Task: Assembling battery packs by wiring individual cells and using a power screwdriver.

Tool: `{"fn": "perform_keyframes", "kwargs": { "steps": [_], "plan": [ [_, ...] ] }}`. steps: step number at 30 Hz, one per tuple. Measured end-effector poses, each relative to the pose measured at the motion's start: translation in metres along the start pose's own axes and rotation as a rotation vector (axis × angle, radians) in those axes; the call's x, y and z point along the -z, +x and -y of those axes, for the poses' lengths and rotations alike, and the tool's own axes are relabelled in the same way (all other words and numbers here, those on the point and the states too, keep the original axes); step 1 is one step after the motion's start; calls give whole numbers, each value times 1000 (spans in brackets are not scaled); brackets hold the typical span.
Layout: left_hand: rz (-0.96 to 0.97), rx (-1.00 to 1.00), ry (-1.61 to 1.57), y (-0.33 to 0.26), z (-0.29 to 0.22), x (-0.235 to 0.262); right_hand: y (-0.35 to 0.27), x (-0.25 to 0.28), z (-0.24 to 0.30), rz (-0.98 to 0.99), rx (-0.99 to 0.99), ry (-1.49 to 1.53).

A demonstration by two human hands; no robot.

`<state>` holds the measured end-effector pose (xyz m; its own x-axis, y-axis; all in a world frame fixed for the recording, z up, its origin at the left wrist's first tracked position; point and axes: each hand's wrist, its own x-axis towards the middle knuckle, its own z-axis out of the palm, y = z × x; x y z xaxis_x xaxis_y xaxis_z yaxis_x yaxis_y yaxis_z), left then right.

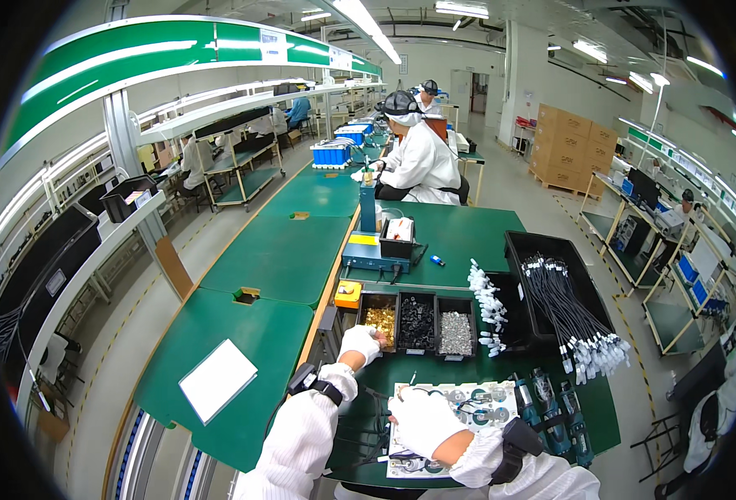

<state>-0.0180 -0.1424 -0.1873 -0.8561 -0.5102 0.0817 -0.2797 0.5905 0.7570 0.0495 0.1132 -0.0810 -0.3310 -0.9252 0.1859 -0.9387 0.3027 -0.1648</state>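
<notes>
Three bins (418, 349) row out just beyond and right of the left grip (360, 342), seemingly for easy reach, fingertips at the gold parts (379, 319), pinch unclear; right grip (424, 422) over the white board (469, 398), perhaps steadying it, closure hidden.

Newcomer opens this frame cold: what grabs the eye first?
Probably the thick bundle of black cables with white connectors, overhanging the large black tray at right. Next, at centre, three small black bins holding gold, black and silver parts, the white-gloved left hand at the gold one's near edge.
</notes>
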Motion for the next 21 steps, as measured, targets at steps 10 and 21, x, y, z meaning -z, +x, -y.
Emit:
{"fn": "perform_keyframes", "kwargs": {
  "steps": [10, 21],
  "plan": [
    [-55, -58, 278, 0, 4, -9, -8, 1, -12, -53, 122, 37],
    [-84, -127, 454, 2, 6, 1, -11, -6, -17, -112, 190, 81]
  ]
}}
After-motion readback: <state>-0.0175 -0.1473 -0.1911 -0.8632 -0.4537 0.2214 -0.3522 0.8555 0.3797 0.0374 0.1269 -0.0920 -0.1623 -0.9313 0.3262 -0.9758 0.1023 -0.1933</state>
